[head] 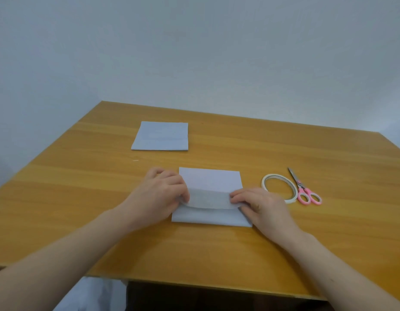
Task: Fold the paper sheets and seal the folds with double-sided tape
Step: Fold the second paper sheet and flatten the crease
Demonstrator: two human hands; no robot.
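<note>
Both hands, left hand and right hand, pinch the flap ends of a white folded paper sheet between them (pink-handled scissors lie right).

Both hands' fingers pinching a white paper sheet (flap half-folded) on the wooden table.

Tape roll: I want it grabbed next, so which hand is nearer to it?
Right. The right hand almost touches the tape roll; the left hand pinches the paper's far side.
</note>
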